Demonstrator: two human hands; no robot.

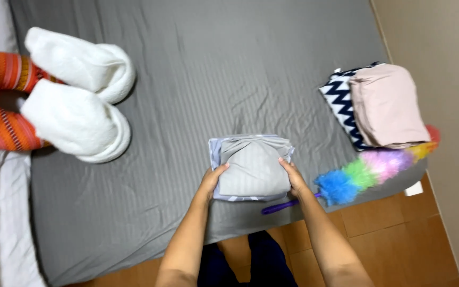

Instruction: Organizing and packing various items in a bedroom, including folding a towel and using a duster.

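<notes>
Two hands clasp a folded grey stack (pixel 253 167) at the near edge of the bed (pixel 187 79): the left hand (pixel 212 180) curls round its left side, the right hand (pixel 293 178) round its right, fingers partly closed on the cloth. Pressing evenly from both sides would likely keep the folds square. Its slightly longer axis runs away from the person, with the bunched end pointing toward mid-bed. Beside it lies a rainbow duster (pixel 370 167); beyond, a pink pile (pixel 386 106) on zigzag cloth (pixel 341 103), and white towels (pixel 78 93) far left.
</notes>
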